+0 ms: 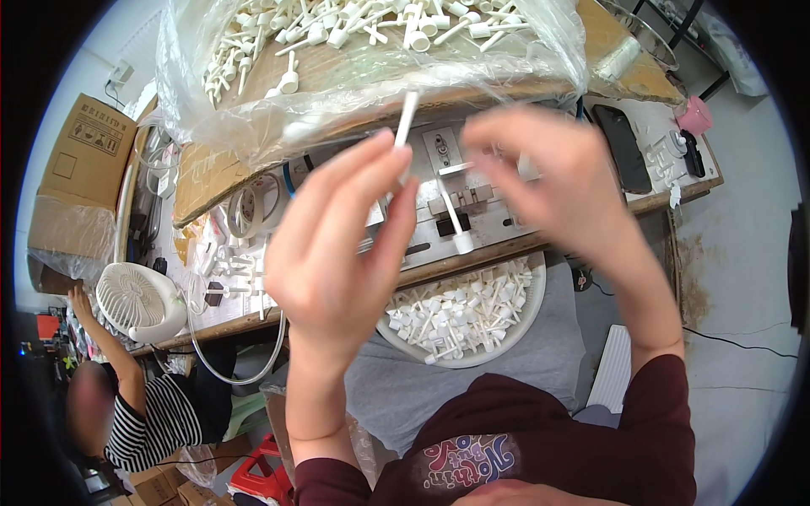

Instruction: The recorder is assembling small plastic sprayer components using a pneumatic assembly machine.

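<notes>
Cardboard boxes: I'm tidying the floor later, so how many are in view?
2: a large cardboard box at far left beside the bench, and a smaller box on the floor at bottom left. More may be hidden.

bowl: on the lap, at 6 o'clock from the machine
bag: on the counter, at 12 o'clock
fan: at 9 o'clock
phone: at 3 o'clock

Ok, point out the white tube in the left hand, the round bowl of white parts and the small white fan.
white tube [407,118], head view, upper shaft.
round bowl [506,350], head view, front rim.
small white fan [135,299], head view, grille centre.
</notes>
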The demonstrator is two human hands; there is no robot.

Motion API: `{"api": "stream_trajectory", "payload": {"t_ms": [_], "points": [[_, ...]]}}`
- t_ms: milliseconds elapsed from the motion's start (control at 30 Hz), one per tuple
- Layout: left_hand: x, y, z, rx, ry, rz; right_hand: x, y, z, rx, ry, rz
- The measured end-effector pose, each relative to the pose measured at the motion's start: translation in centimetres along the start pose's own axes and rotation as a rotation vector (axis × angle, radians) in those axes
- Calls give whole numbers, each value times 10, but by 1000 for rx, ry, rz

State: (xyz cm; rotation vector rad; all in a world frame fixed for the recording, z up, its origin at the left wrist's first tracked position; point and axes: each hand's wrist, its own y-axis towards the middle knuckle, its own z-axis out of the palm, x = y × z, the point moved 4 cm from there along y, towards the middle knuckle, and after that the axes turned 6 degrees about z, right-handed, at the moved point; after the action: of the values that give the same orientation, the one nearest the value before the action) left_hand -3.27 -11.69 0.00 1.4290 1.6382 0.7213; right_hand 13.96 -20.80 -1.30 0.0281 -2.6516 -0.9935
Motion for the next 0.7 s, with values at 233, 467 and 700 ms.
{"api": "stream_trajectory", "payload": {"t_ms": [233, 467, 700], "points": [[-32, -45, 18, 161, -66, -188, -78, 118, 7, 168, -543, -36], [-26, -89, 53, 297, -15, -289, -108, 130, 38, 593, -730, 51], [-26, -81, 62, 350, 154, -97, -93, 112, 6, 219, -389, -137]]}}
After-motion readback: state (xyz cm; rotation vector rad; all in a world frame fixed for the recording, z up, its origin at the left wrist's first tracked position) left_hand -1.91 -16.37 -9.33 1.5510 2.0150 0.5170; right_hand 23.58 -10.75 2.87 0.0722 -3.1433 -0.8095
